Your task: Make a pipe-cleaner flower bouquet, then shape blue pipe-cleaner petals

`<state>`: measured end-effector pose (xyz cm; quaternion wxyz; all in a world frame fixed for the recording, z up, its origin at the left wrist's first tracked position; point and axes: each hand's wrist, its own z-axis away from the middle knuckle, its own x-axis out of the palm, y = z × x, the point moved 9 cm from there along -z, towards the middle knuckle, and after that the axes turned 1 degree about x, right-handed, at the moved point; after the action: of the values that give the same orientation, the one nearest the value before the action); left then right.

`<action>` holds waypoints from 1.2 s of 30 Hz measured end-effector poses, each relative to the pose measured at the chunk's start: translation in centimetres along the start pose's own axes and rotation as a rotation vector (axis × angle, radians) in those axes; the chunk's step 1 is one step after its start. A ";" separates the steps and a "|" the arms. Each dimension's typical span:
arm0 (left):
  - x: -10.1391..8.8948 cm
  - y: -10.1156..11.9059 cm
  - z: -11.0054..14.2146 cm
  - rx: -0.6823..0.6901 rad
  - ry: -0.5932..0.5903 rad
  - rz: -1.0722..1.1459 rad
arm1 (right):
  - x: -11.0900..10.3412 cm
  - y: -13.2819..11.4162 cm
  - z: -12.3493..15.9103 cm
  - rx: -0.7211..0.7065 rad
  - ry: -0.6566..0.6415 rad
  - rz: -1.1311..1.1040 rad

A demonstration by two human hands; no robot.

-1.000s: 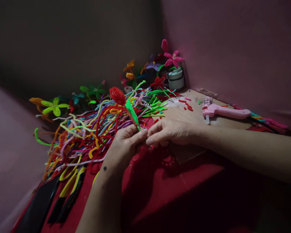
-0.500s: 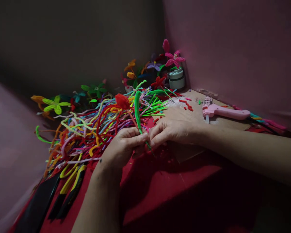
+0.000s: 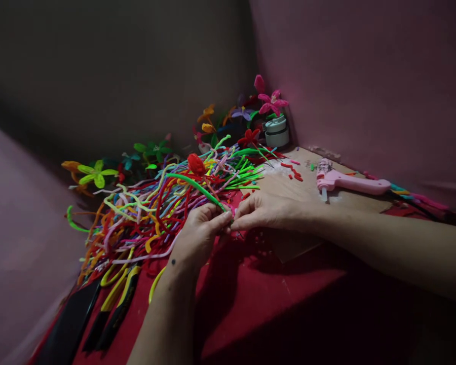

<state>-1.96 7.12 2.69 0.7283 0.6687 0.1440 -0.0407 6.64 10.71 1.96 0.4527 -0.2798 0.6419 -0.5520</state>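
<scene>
A red pipe-cleaner flower (image 3: 196,164) on a thin stem rises from my left hand (image 3: 204,226), whose thumb and fingers are closed on the stem. A long green pipe-cleaner leaf (image 3: 197,186) lies along the stem's lower part and leans out to the left. My right hand (image 3: 253,213) pinches at the lower end of the stem, its fingertips close against those of my left. Just what the right fingertips grip is partly hidden. A tangle of colourful pipe cleaners (image 3: 137,213) spreads behind my left hand.
A pink glue gun (image 3: 357,181) lies on a brown board (image 3: 307,187) at right. Yellow-and-black pliers (image 3: 117,299) and a black flat object (image 3: 70,322) lie front left. Finished flowers (image 3: 97,174) and a pale lidded container (image 3: 276,133) stand along the wall.
The green leaf has swung from beside the flower's stem, through upright, to lean left. The flower has shifted slightly right and down. Both hands stay together at the stem.
</scene>
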 end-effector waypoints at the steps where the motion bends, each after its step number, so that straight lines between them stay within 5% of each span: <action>1: 0.0 -0.2 0.0 -0.017 0.003 -0.012 | 0.2 0.1 -0.1 -0.006 -0.030 0.044; 8: 1.8 -1.1 0.0 -0.094 -0.157 -0.032 | 0.2 0.3 -0.2 -0.120 -0.041 0.406; 20: 3.1 -2.9 -2.4 -0.106 -0.238 -0.137 | -0.5 -0.3 0.3 -0.138 0.060 0.528; 23: 0.8 -1.1 -0.7 -0.114 -0.099 -0.339 | -0.4 -0.4 0.2 -0.128 -0.012 0.471; 27: -4.0 2.8 4.5 0.117 0.163 -0.668 | -0.8 -0.4 0.2 -0.090 -0.027 0.379; 32: -7.0 -1.3 8.8 -0.077 0.163 -1.245 | -0.6 0.2 0.1 -0.072 -0.083 0.277; 36: -7.6 -3.7 9.1 -0.132 0.177 -1.353 | -0.9 -0.2 0.1 -0.057 -0.042 0.295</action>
<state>-8.75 -3.27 1.78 0.5673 0.3868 0.5914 -0.4229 7.16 11.41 2.42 0.5341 -0.2066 0.6819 -0.4550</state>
